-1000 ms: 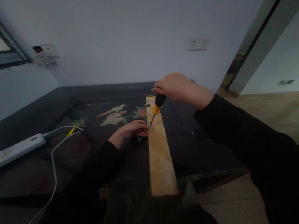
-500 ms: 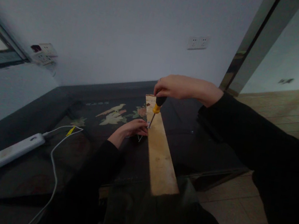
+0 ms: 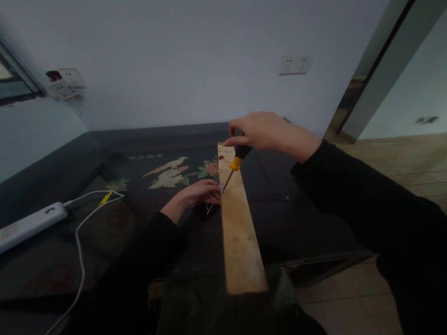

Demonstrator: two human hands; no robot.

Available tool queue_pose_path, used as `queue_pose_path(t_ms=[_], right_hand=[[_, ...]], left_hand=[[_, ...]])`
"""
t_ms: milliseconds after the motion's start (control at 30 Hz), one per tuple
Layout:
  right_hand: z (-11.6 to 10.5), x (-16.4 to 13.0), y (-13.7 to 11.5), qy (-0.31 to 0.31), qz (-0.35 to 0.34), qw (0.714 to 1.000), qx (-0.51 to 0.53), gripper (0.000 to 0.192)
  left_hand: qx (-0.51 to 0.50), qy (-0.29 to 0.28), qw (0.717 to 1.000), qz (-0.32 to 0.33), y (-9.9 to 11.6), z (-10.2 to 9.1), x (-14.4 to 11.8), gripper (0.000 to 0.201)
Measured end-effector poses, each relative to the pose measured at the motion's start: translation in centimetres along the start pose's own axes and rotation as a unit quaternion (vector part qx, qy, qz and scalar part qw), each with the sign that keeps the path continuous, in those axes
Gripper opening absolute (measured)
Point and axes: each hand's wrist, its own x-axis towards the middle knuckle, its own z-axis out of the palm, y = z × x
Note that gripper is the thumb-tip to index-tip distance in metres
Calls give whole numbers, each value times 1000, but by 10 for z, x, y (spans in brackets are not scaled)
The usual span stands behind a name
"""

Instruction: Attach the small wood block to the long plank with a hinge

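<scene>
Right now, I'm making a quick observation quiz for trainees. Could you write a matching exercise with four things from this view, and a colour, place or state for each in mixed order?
Things:
1. Screwdriver
2. Wooden board
3. Long device with a cable
4. Left hand

Descriptions:
A. White, on the left side of the table
B. At the left edge of the light brown piece
C. Black and yellow, held in the right hand
D. Light brown, beneath the tool's tip

Pairs: 1-C, 2-D, 3-A, 4-B
</scene>
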Motion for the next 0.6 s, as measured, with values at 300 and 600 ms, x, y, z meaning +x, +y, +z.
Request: queue_pose_path(t_ms=[300,600], right_hand=[[-8,-1,7,-44,-55,997,16,35],[9,4,-10,47,44,997,-36,53]], left_hand=[[0,2,1000,-11,0,-1,2,8],[15,10,1000,-13,3,2,-1,4]])
